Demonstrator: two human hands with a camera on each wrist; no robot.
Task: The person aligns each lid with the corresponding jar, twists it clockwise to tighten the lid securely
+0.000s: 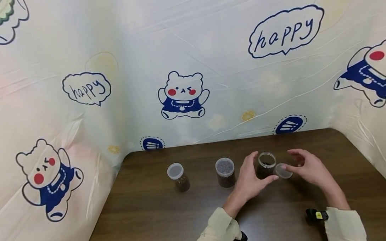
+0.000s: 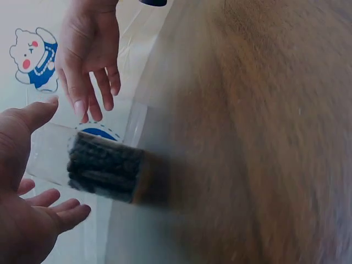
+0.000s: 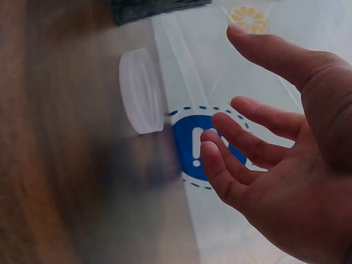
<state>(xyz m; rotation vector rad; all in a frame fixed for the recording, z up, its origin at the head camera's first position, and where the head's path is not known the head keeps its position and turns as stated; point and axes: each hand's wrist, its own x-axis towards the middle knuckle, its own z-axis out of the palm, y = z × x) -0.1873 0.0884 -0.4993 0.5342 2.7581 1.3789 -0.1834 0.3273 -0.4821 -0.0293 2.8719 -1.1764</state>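
An uncovered clear jar (image 1: 266, 162) partly filled with dark contents stands on the table. My left hand (image 1: 250, 177) is spread around its near left side, thumb and fingers apart, and in the left wrist view a gap shows between the fingers and the jar (image 2: 107, 168). Just right of the jar lies a translucent lid (image 1: 283, 171), flat on the wood. Over that lid my right hand (image 1: 311, 167) hovers with its fingers loosely bent; the right wrist view shows nothing between the fingers and the lid (image 3: 142, 91) away from them.
Two lidded jars stand to the left: one with dark contents (image 1: 225, 173) near my left hand, another with brown contents (image 1: 179, 177) farther left. A printed cloth (image 1: 223, 80) hangs behind and beside the wooden table (image 1: 145, 214).
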